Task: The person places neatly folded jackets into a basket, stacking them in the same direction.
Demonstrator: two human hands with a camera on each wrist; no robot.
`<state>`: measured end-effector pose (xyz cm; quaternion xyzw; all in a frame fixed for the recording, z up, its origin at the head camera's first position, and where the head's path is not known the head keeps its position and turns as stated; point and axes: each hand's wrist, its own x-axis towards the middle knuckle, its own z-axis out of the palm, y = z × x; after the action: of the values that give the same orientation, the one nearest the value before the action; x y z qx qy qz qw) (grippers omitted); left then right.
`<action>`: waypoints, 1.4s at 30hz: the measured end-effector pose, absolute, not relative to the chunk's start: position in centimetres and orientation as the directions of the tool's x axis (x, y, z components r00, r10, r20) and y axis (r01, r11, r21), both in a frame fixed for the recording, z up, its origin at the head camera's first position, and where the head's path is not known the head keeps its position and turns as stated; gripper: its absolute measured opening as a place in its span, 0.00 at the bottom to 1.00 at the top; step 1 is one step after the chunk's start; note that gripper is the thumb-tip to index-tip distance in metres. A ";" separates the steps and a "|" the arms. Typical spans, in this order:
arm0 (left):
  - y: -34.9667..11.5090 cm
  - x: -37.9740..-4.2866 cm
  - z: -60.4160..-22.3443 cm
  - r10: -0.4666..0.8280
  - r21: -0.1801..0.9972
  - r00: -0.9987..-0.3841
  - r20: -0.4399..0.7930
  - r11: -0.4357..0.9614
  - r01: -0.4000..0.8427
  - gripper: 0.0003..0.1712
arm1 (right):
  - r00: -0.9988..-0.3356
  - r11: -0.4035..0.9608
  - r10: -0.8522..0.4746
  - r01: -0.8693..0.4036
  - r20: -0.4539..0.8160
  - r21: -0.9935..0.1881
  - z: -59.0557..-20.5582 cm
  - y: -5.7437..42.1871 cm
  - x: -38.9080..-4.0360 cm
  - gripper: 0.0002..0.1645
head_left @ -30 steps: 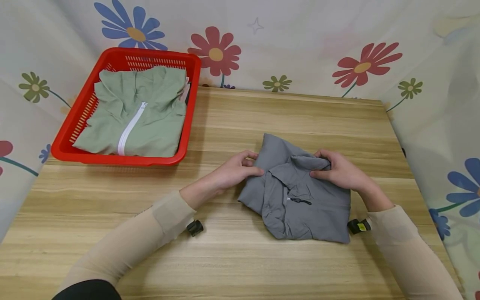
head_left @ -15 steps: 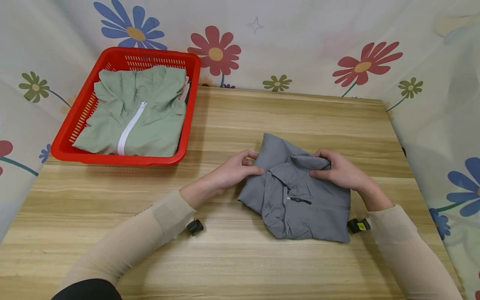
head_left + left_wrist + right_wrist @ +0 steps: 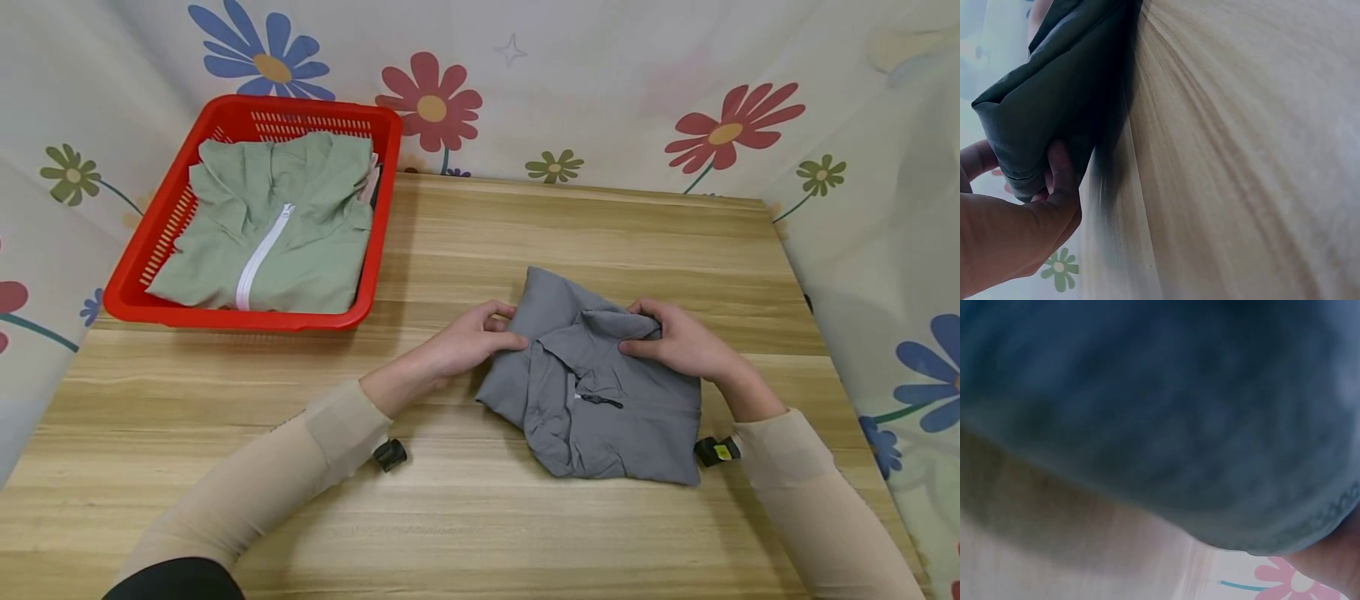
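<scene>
A folded grey zip jacket is held over the right half of the wooden table, its dark zip pull facing up. My left hand pinches the jacket's left edge, thumb on top; in the left wrist view the thumb and fingers of that hand grip a folded layer of the jacket. At the upper right edge my right hand pinches the cloth between thumb and fingers. Blurred grey cloth fills most of the right wrist view, hiding nearly all of that hand.
A red plastic basket stands at the table's back left, holding a folded light green jacket with a white zip. Some pink and dark cloth shows beneath it. Behind the wooden table hangs a flower-printed curtain, which also borders both sides.
</scene>
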<state>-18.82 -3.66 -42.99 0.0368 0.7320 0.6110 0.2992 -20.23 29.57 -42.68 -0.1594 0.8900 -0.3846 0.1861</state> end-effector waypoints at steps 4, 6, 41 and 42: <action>-3.6 -18.8 -43.0 0.419 0.916 -0.818 -0.394 0.250 -0.313 0.33 | -0.877 0.643 -0.431 -0.134 -0.211 -0.754 -42.7 29.6 -20.3 0.18; -3.6 -18.9 -43.1 0.421 0.916 -0.817 -0.395 0.252 -0.312 0.33 | -0.877 0.639 -0.432 -0.132 -0.212 -0.758 -42.8 29.7 -20.3 0.17; -3.8 -18.7 -42.6 0.404 0.938 -0.852 -0.334 0.231 -0.259 0.33 | -0.883 0.649 -0.446 -0.206 -0.147 -0.733 -41.4 29.5 -19.9 0.16; -3.9 -18.8 -42.4 0.402 0.941 -0.856 -0.326 0.228 -0.251 0.33 | -0.884 0.648 -0.446 -0.213 -0.137 -0.731 -41.2 29.3 -19.9 0.16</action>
<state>-18.75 -3.92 -42.36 0.0512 0.7379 0.6192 0.2637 -19.87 29.34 -41.21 -0.1843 0.8945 -0.3770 0.1543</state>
